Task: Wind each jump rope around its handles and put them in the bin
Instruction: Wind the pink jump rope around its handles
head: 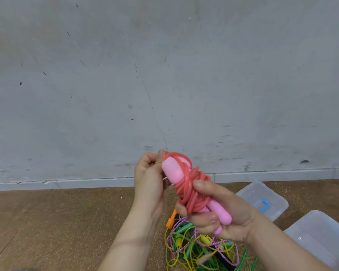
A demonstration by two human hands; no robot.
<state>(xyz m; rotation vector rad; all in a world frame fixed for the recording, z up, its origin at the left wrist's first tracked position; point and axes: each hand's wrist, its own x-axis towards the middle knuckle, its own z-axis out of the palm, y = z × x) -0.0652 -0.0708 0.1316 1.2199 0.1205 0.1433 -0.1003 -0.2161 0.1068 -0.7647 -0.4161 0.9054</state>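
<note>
A pink jump rope (192,190) is held up in front of me, its red cord coiled many times around the two pink handles. My right hand (221,214) grips the lower part of the bundle, thumb pressed on the coils. My left hand (151,178) pinches the cord's last loop at the top end of the handles. A clear plastic bin (321,237) stands on the floor at the lower right.
A tangled pile of other jump ropes (202,249) in yellow, green, purple and orange lies on the brown floor below my hands. A clear lid with a blue latch (262,200) lies behind the bin. A grey wall rises just ahead.
</note>
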